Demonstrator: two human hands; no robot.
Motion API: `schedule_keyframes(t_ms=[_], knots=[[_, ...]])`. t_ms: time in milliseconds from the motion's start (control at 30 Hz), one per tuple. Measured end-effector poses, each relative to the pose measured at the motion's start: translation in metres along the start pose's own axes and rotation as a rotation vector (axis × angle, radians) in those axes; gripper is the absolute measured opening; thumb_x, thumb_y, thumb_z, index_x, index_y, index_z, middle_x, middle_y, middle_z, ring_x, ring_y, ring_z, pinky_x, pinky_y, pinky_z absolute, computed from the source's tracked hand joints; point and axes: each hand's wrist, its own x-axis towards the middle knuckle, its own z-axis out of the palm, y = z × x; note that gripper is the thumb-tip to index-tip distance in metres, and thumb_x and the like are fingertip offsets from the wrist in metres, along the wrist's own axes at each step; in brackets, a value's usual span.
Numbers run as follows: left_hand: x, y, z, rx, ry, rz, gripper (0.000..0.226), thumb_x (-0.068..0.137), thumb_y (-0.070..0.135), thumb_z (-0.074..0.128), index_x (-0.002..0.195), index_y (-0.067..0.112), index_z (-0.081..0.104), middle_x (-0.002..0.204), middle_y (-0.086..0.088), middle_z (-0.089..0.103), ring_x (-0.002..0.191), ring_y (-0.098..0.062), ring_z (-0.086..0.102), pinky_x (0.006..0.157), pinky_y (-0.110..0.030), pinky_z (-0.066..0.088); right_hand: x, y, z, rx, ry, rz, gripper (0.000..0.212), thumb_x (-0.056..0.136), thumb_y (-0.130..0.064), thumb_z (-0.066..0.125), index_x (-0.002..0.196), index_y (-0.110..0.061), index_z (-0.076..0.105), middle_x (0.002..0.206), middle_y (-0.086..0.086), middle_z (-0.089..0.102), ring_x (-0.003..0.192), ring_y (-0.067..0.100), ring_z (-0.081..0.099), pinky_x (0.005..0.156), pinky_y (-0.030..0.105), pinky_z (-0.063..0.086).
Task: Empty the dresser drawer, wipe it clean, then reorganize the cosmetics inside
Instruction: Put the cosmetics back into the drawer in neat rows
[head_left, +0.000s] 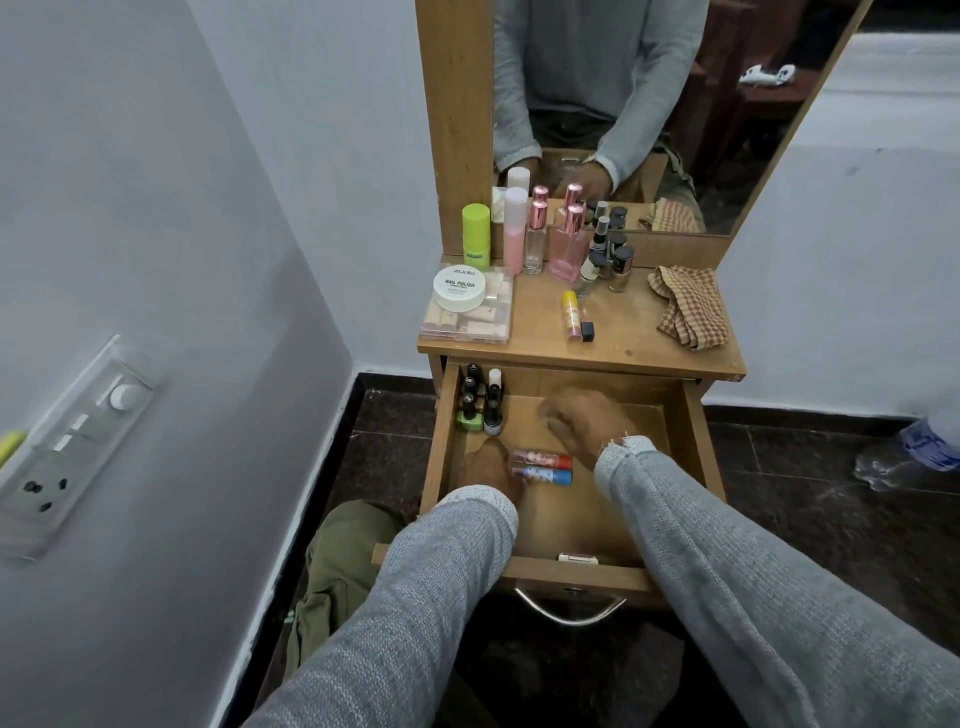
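the left hand (491, 467) pinches the near-left ends of two tubes (543, 467) on the floor of the drawer (698, 447) — their long axis runs left-right. right hand (582, 421) hovers blurred just beyond, grip unclear, likely nearer the far-left nail polishes (480, 402).

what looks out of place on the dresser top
A yellow and pink tube lies on its side mid-top with a small black cap at its lower end, while the other bottles stand upright at the back. The checked cloth lies crumpled on the right. Nothing looks spilled.
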Motion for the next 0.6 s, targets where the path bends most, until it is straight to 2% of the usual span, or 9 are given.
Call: schedule_keyframes(t_ms=[100, 167, 233, 333, 500, 600], knots=[[0.000, 0.000, -0.001, 0.012, -0.020, 0.004, 0.029, 0.087, 0.018, 0.067, 0.113, 0.011, 0.056, 0.120, -0.015, 0.059, 0.111, -0.030, 0.058, 0.095, -0.035, 0.049, -0.004, -0.009, -0.025, -0.062, 0.398, -0.090, 0.011, 0.091, -0.022, 0.055, 0.095, -0.016, 0.064, 0.090, -0.003, 0.061, 0.074, 0.010, 0.053, 0.067, 0.025, 0.050], [0.000, 0.000, -0.001, 0.007, -0.027, 0.011, 0.028, 0.087, 0.017, 0.067, 0.112, 0.011, 0.056, 0.119, -0.014, 0.061, 0.109, -0.028, 0.059, 0.094, -0.034, 0.049, 0.002, -0.011, -0.040, -0.044, 0.547, -0.070, 0.015, 0.089, -0.020, 0.059, 0.103, -0.014, 0.063, 0.093, 0.001, 0.061, 0.071, 0.010, 0.051, 0.063, 0.022, 0.043], [-0.001, 0.000, -0.001, 0.005, -0.027, 0.017, 0.028, 0.088, 0.016, 0.066, 0.113, 0.010, 0.055, 0.119, -0.013, 0.060, 0.109, -0.027, 0.059, 0.093, -0.031, 0.049, 0.011, -0.010, -0.052, -0.053, 0.528, 0.005, 0.027, 0.089, -0.022, 0.058, 0.115, -0.015, 0.058, 0.101, 0.005, 0.058, 0.076, 0.016, 0.055, 0.064, 0.023, 0.040], [-0.002, 0.001, -0.002, -0.006, -0.022, 0.012, 0.028, 0.089, 0.014, 0.064, 0.115, 0.010, 0.055, 0.121, -0.013, 0.058, 0.111, -0.027, 0.058, 0.093, -0.030, 0.048, 0.017, -0.009, -0.054, -0.151, 0.415, 0.069, 0.035, 0.090, -0.028, 0.056, 0.122, -0.016, 0.053, 0.106, 0.007, 0.054, 0.084, 0.023, 0.057, 0.065, 0.024, 0.041], [-0.001, 0.000, -0.001, 0.020, -0.018, 0.023, 0.028, 0.091, 0.014, 0.062, 0.118, 0.009, 0.055, 0.122, -0.014, 0.058, 0.113, -0.027, 0.058, 0.093, -0.030, 0.047, 0.007, -0.013, -0.044, -0.064, 0.497, -0.077, 0.030, 0.085, -0.021, 0.067, 0.113, -0.009, 0.063, 0.102, 0.008, 0.058, 0.076, 0.017, 0.056, 0.066, 0.021, 0.040], [-0.001, 0.001, -0.001, 0.021, -0.015, 0.017, 0.028, 0.090, 0.014, 0.062, 0.116, 0.009, 0.055, 0.121, -0.014, 0.059, 0.112, -0.027, 0.058, 0.093, -0.031, 0.048, 0.002, -0.010, -0.045, -0.099, 0.457, -0.115, 0.044, 0.080, -0.022, 0.072, 0.121, -0.013, 0.058, 0.103, 0.008, 0.056, 0.079, 0.019, 0.057, 0.066, 0.024, 0.047]])
